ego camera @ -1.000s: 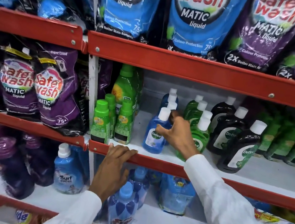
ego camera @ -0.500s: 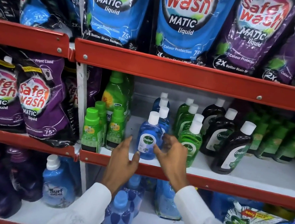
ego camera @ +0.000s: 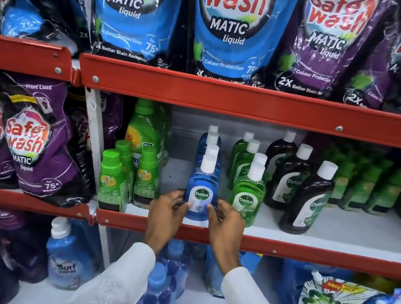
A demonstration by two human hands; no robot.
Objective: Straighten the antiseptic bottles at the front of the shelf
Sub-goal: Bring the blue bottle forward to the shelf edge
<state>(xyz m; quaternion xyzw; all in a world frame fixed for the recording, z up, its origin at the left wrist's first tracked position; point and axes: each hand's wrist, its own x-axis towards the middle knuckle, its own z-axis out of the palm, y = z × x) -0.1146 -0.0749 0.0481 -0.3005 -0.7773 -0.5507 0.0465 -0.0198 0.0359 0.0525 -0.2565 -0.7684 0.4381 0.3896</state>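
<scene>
Now both hands' grip, left hand [ego camera: 167, 210], right hand [ego camera: 225, 219], around blue Dettol bottle [ego camera: 201, 191] on white shelf [ego camera: 340, 232].

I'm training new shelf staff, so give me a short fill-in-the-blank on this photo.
1. Both hands grip the ___ Dettol bottle.
2. Just right of it stands a ___ Dettol bottle.
3. The dark bottles have ___ caps.
4. The shelf edge is ___.

Missing words: blue; green; white; red

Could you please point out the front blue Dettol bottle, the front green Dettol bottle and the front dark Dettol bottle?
front blue Dettol bottle [ego camera: 202, 194]: head view, label.
front green Dettol bottle [ego camera: 246, 200]: head view, label.
front dark Dettol bottle [ego camera: 311, 199]: head view, body.
</scene>
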